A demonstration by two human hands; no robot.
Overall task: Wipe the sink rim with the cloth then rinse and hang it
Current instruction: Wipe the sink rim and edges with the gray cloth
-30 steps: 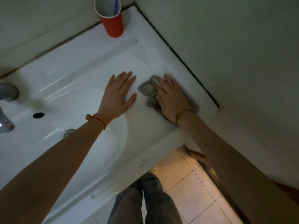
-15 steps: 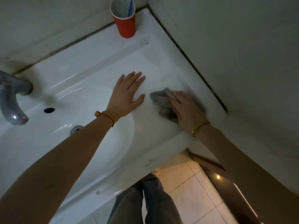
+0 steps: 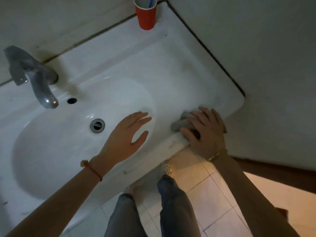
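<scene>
At the bottom of the frame the person's grey trouser legs (image 3: 174, 207) stand on pale floor tiles (image 3: 205, 189), with a perforated white shoe (image 3: 168, 168) just under the front edge of the white ceramic sink (image 3: 171, 69).

Right of centre, the right hand (image 3: 205, 132) presses down on a crumpled grey cloth (image 3: 179, 123) at the sink's front rim, near its right front corner. The fingers are spread over the cloth and the thumb hooks toward the front lip; a gold bracelet (image 3: 216, 155) circles the wrist.

At centre, the left hand (image 3: 126, 134) is open and flat, fingers loosely spread, holding nothing. It lies at the basin's right edge; whether it touches the ceramic cannot be told. A red string bracelet (image 3: 94, 170) is on that wrist.

Farther in, the basin shows a metal drain (image 3: 97, 125) and a dark overflow hole (image 3: 71, 100). A grey metal faucet (image 3: 32, 77) stands at the upper left. The wide flat ledge right of the basin is bare.

At the top, in the back corner where the walls meet, stands a red paper cup (image 3: 146, 15) with a blue-handled item (image 3: 150, 3) in it. No writing is legible.
</scene>
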